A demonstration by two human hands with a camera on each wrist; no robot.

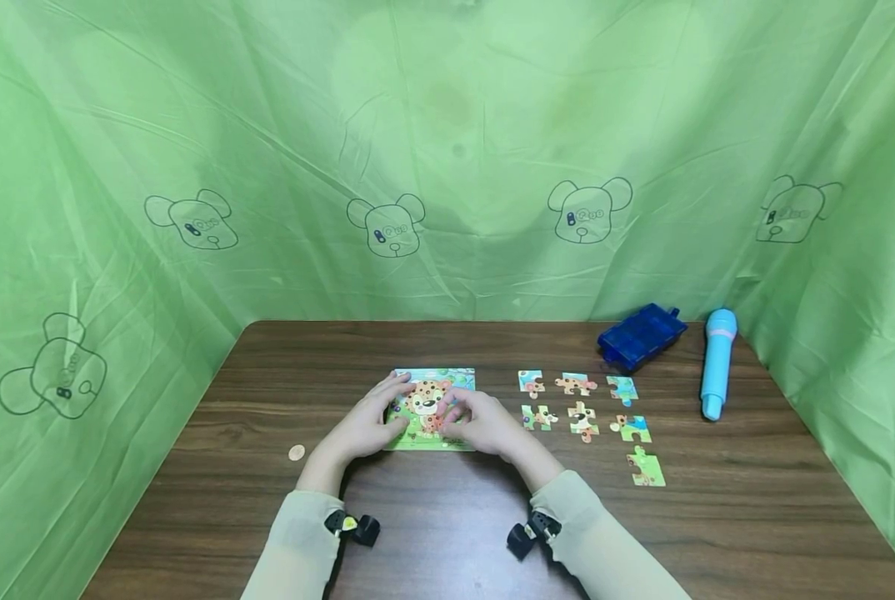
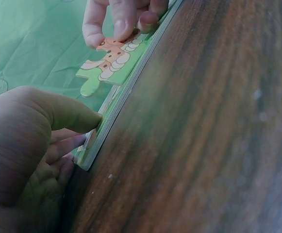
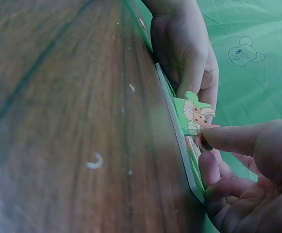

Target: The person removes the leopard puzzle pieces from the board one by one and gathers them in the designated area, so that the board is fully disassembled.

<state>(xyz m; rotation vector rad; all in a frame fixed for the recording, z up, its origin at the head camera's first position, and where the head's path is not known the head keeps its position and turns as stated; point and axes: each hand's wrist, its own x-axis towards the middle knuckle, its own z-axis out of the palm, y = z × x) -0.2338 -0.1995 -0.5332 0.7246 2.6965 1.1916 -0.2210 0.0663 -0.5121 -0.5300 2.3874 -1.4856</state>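
Note:
A puzzle board (image 1: 428, 444) with a spotted cartoon animal lies on the wooden table. My left hand (image 1: 368, 421) rests at its left side, thumb touching the board near the front edge in the left wrist view. Above the board, my right hand (image 1: 481, 421) pinches a green and orange puzzle piece (image 2: 114, 63) between thumb and fingers. This piece is tilted over the board's front part, and its far edge is hidden by the fingertips. In the head view the hand and the printed picture make it hard to pick out.
Several loose puzzle pieces (image 1: 584, 421) are laid out right of the board. Behind them are a blue translucent box (image 1: 642, 336) and a light-blue toy microphone (image 1: 717, 362). A small round disc (image 1: 296, 452) lies left of my left hand. Green cloth (image 1: 455, 167) hangs around the table.

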